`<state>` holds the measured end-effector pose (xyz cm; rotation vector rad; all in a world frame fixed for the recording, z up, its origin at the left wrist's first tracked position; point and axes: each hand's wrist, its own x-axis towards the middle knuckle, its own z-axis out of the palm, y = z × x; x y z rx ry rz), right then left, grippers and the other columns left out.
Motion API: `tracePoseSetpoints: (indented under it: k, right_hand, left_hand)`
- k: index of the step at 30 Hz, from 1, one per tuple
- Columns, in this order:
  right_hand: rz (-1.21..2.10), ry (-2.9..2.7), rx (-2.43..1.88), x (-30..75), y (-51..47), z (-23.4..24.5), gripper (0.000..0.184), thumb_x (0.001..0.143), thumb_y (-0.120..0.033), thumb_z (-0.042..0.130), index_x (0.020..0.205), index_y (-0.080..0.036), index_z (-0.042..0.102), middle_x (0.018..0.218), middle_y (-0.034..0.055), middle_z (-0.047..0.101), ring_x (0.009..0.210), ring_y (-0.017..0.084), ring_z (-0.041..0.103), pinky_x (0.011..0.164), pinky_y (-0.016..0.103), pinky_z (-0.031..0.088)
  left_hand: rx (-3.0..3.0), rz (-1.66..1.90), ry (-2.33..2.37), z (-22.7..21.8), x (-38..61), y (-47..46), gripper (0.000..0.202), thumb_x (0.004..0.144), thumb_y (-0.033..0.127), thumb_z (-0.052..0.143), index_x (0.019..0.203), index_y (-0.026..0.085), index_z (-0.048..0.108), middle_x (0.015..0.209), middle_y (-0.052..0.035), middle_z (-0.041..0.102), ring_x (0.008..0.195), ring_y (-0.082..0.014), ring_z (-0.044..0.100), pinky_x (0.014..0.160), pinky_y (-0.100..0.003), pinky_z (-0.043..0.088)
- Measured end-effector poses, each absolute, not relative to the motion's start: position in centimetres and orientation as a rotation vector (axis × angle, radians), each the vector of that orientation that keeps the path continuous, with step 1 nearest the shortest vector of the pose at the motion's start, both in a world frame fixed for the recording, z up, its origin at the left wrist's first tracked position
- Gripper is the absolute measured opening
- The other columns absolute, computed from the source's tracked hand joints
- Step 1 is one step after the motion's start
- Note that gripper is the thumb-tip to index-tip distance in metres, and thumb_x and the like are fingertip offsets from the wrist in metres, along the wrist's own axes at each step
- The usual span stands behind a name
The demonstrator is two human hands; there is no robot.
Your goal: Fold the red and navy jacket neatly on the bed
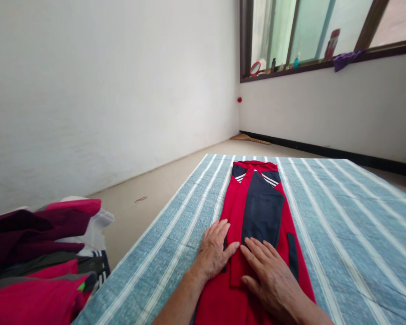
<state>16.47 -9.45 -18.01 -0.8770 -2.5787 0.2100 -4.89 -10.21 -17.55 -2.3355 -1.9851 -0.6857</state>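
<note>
A red garment with navy panels and white stripes (257, 203) lies folded into a long narrow strip on a blue and white striped sheet (352, 234). My left hand (214, 250) rests flat on the garment's left edge, fingers stretched out. My right hand (270, 275) lies flat on the near part of the garment, fingers spread and pointing toward the left hand. Neither hand grips anything.
A pile of maroon, red and dark clothes (37, 262) sits at the near left beside the sheet. Beige floor (155, 189) runs to white walls. A window sill (311, 63) at the far right carries bottles and a purple cloth. A broom lies at the far wall.
</note>
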Motion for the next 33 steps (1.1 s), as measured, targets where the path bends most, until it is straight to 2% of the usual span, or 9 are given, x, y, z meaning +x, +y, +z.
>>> tracePoseSetpoints:
  k: [7,16,23,28,33]
  right_hand:
    - [0.240,-2.646,-0.898,16.1,-9.3,-17.1,0.056,0.085,-0.030,0.057,0.139,-0.019,0.046,0.143,0.0103,0.042,0.130,0.029,0.040,0.105,0.053,0.035]
    - [0.220,-2.571,-0.895,15.9,-9.4,-17.9,0.060,0.082,-0.027,0.060,0.139,-0.021,0.045,0.143,0.0087,0.043,0.129,0.027,0.042,0.107,0.049,0.034]
    - [0.255,-2.585,-0.909,16.0,-9.5,-17.2,0.055,0.086,-0.032,0.057,0.139,-0.021,0.045,0.142,0.0094,0.044,0.130,0.027,0.041,0.108,0.048,0.031]
    - [0.247,-2.642,-0.917,16.0,-9.5,-16.4,0.055,0.086,-0.030,0.055,0.139,-0.018,0.045,0.143,0.0110,0.042,0.131,0.028,0.040,0.108,0.049,0.031]
    - [0.246,-2.616,-0.890,17.0,-9.8,-15.4,0.060,0.082,-0.032,0.062,0.138,-0.019,0.046,0.143,0.0136,0.042,0.131,0.030,0.039,0.107,0.052,0.031]
  left_hand:
    - [-2.326,-0.679,-1.974,-17.8,-5.0,-10.1,0.052,0.090,0.049,0.051,0.131,0.017,0.051,0.137,-0.0136,0.051,0.129,-0.0290,0.043,0.105,-0.050,0.040]
    - [-2.313,-0.671,-1.984,-17.9,-5.3,-10.1,0.051,0.090,0.048,0.052,0.132,0.019,0.050,0.137,-0.0130,0.051,0.129,-0.0278,0.043,0.104,-0.049,0.040]
    - [-2.350,-0.629,-1.995,-16.6,-5.3,-10.5,0.047,0.091,0.046,0.051,0.130,0.019,0.052,0.138,-0.0122,0.050,0.128,-0.0255,0.046,0.105,-0.045,0.041]
    - [-2.407,-0.592,-1.988,-15.3,-5.8,-12.0,0.045,0.091,0.038,0.053,0.129,0.016,0.051,0.139,-0.0139,0.049,0.129,-0.0239,0.045,0.106,-0.042,0.040]
    - [-2.462,-0.603,-1.829,-14.7,-6.7,-15.0,0.042,0.089,0.021,0.052,0.131,0.019,0.048,0.137,-0.0109,0.052,0.126,-0.0210,0.048,0.105,-0.040,0.043]
